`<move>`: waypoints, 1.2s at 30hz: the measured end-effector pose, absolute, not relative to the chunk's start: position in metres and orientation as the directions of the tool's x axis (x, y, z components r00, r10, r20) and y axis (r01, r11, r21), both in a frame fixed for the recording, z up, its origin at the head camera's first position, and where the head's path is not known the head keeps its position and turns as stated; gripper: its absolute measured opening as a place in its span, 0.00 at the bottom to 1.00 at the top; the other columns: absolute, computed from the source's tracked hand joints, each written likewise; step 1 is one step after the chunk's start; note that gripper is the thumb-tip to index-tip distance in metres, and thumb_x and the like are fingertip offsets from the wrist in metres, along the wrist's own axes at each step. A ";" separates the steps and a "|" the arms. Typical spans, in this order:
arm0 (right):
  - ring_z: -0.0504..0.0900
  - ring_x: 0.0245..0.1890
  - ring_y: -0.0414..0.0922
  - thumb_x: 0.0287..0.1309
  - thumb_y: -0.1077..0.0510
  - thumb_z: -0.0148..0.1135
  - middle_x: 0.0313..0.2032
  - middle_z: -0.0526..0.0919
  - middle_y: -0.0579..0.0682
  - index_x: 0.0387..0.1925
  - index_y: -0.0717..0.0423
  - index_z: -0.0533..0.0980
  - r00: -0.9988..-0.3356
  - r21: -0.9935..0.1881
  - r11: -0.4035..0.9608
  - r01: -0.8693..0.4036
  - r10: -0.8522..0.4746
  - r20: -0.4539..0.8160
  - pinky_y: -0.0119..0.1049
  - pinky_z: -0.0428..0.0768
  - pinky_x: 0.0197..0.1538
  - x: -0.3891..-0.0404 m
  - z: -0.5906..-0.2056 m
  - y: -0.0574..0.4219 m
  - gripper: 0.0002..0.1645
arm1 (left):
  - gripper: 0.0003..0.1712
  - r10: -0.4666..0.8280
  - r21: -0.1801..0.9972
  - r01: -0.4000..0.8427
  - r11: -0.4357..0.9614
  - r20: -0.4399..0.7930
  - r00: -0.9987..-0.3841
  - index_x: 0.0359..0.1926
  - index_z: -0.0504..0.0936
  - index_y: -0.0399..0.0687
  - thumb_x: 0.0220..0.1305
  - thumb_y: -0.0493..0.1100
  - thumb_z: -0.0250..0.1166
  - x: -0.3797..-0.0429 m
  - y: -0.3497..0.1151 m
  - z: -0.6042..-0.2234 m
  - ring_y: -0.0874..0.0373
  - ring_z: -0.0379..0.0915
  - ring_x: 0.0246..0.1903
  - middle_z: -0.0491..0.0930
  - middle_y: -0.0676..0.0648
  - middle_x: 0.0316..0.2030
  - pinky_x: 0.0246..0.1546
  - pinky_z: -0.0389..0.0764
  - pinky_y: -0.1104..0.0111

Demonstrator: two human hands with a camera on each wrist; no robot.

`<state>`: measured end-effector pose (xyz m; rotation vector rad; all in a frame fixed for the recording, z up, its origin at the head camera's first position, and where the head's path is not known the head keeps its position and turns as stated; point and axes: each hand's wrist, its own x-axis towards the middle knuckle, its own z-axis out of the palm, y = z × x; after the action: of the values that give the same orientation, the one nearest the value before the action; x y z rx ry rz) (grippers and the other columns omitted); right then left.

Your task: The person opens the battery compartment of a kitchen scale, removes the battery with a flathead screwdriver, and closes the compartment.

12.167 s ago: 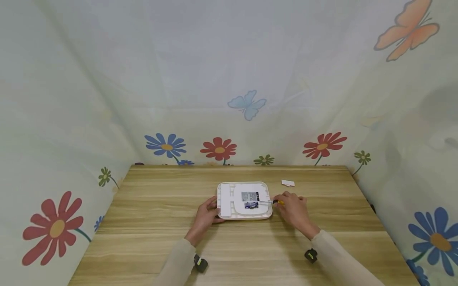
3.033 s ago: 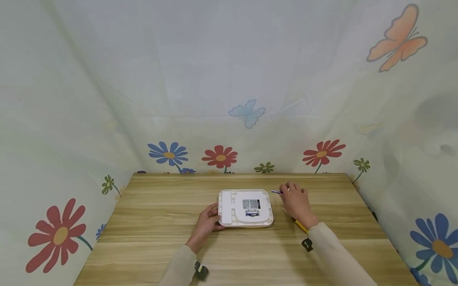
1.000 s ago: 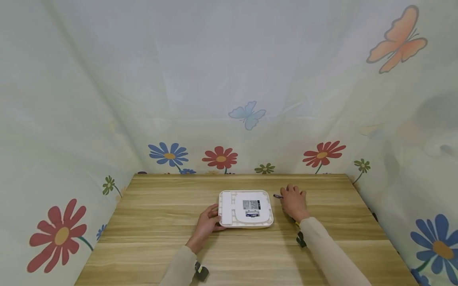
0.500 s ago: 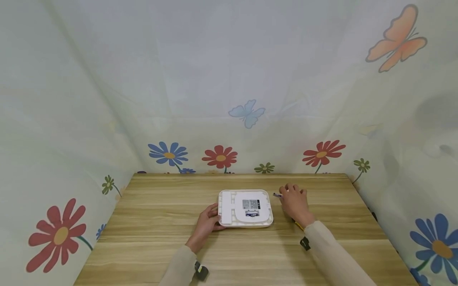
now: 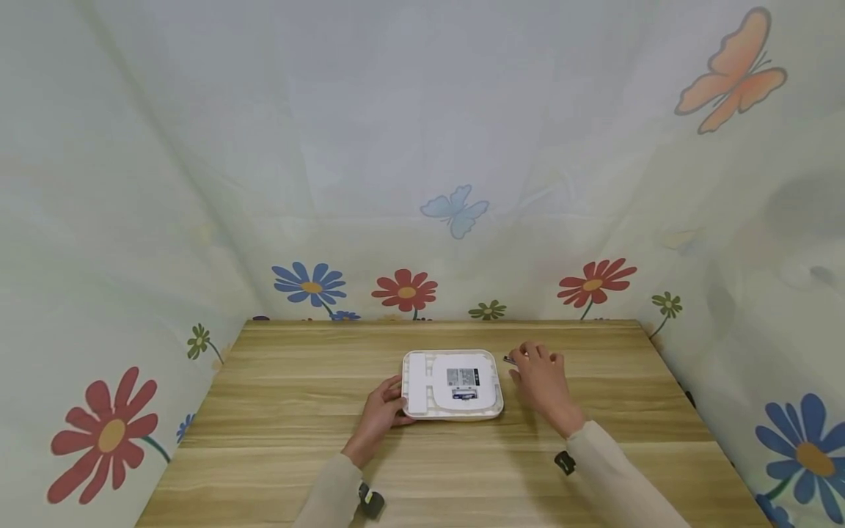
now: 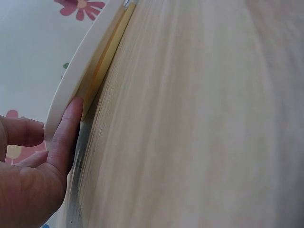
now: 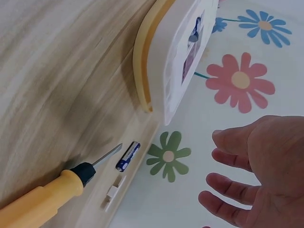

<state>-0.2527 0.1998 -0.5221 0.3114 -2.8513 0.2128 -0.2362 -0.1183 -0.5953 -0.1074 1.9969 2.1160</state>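
A white rounded-rectangular battery-powered device (image 5: 417, 381) lies on the wood-grain table with its open battery compartment facing up; its lower side is yellow. My left hand (image 5: 381, 411) holds its left edge between thumb and fingers. One blue-and-white battery (image 7: 194, 29) sits in the compartment. Another battery (image 7: 128, 156) lies on the table to the right of the device. Over that spot hovers my right hand (image 5: 543, 381), fingers loosely bent, with nothing in its grasp in the right wrist view (image 7: 266, 166).
A yellow-handled screwdriver (image 7: 47, 199) lies on the table near the loose battery, hidden under my right hand and arm in the head view. Beside the battery is the small white compartment cover (image 7: 114, 192). A flower-printed curtain (image 5: 356, 183) surrounds the table (image 5: 317, 352).
Earlier my right hand worked the screwdriver at the batteries, then laid it down and held one battery. Now that battery rests on the table, released. The left hand keeps its hold.
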 end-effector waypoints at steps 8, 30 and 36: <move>0.75 0.52 0.57 0.59 0.52 0.68 0.48 0.78 0.53 0.47 0.49 0.79 -0.926 -0.108 0.959 -0.264 -0.220 0.306 0.59 0.72 0.51 -0.238 -0.518 0.194 0.15 | 0.32 0.112 0.976 -0.216 -0.037 -0.211 -0.971 0.74 0.57 0.40 0.71 0.32 0.51 -0.236 -0.118 -0.594 0.52 0.79 0.44 0.69 0.30 0.61 0.41 0.89 0.57; 0.74 0.54 0.54 0.58 0.49 0.68 0.50 0.77 0.50 0.48 0.46 0.77 -0.888 -0.055 0.916 -0.398 -0.369 0.273 0.57 0.73 0.51 -0.226 -0.535 0.161 0.17 | 0.32 0.108 0.977 -0.210 -0.046 -0.204 -0.973 0.73 0.58 0.39 0.69 0.31 0.51 -0.239 -0.117 -0.598 0.54 0.80 0.41 0.69 0.29 0.61 0.39 0.89 0.59; 0.72 0.55 0.52 0.62 0.48 0.64 0.54 0.75 0.50 0.53 0.44 0.75 -0.911 -0.099 0.914 -0.394 -0.373 0.177 0.59 0.72 0.56 -0.229 -0.540 0.153 0.18 | 0.32 0.108 0.978 -0.204 -0.042 -0.198 -0.974 0.73 0.58 0.38 0.69 0.30 0.51 -0.238 -0.117 -0.598 0.53 0.80 0.41 0.69 0.28 0.61 0.39 0.89 0.58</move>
<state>-0.2291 0.1535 -0.5401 0.5886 -2.9211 0.1988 -0.2378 -0.1169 -0.5977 -0.1034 2.0111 2.1214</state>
